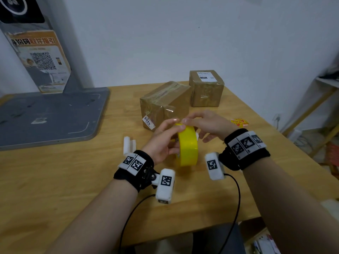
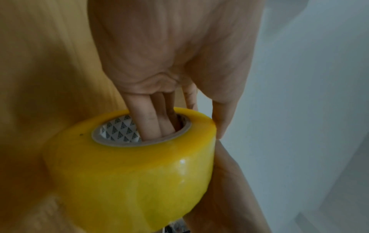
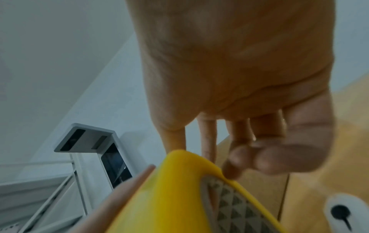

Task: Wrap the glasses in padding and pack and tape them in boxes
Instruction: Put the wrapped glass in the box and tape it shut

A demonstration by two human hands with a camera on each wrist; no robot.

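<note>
A yellow tape roll (image 1: 188, 147) stands on edge just above the wooden table (image 1: 55, 180). My left hand (image 1: 165, 138) holds it with several fingers (image 2: 151, 119) pushed through the patterned core and the thumb on the outer face. My right hand (image 1: 200, 121) reaches over the top of the tape roll (image 3: 169, 189), its bent fingertips pinching at the rim next to my left thumb. Behind the hands stand two taped cardboard boxes, one near (image 1: 165, 103) and one farther right (image 1: 206, 88). A piece of white foam padding (image 1: 128, 145) lies left of my left hand. No glasses are visible.
A grey stand with a flat base (image 1: 51, 116) fills the table's left rear. A red and yellow sticker (image 1: 239, 122) lies near the right edge. Wooden shelving (image 1: 321, 107) stands off the table to the right. Cables trail from both wrist cameras across the front.
</note>
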